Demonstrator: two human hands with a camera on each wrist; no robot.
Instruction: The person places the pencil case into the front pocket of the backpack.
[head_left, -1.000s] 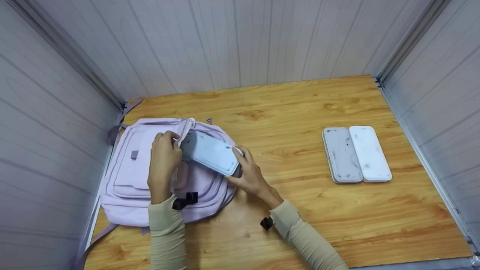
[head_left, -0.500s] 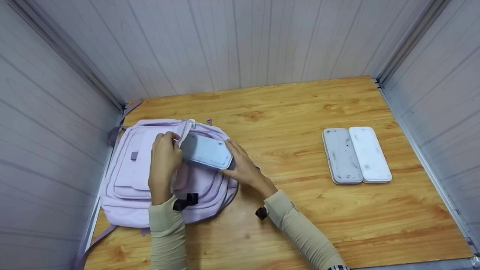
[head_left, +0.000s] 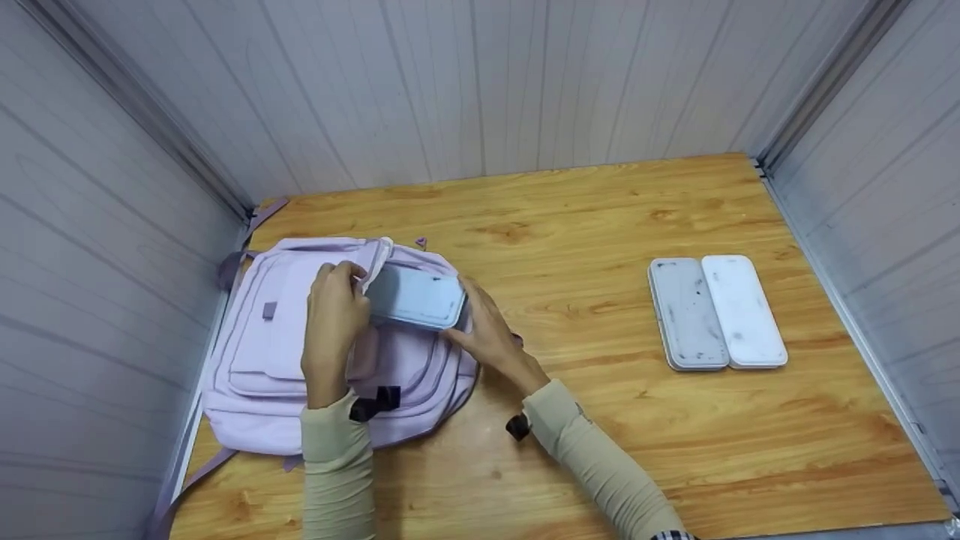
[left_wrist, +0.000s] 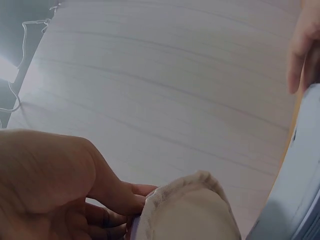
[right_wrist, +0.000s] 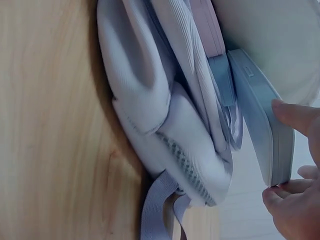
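Note:
A lilac backpack [head_left: 277,337] lies on the wooden table with its mouth to the right. My left hand [head_left: 332,330] pinches the pale edge of its opening and lifts it; the left wrist view shows thumb and fingers on that fabric edge [left_wrist: 200,182]. With its thumb and fingers, my right hand [head_left: 487,330] holds the outer end of a light blue pencil box [head_left: 420,296]. The box's other end is hidden under the lifted flap. In the right wrist view, a pink box [right_wrist: 207,27] and another blue box [right_wrist: 221,75] show inside the bag opening.
A grey pencil box [head_left: 688,315] and a white pencil box [head_left: 744,311] lie side by side on the right of the table [head_left: 570,262]. Panelled walls enclose the back and both sides. A backpack strap [head_left: 199,480] trails at the front left.
My right hand has moved left with the blue pencil box, which sits deeper in the backpack and lies straighter across. The left hand keeps holding the edge in nearly the same place.

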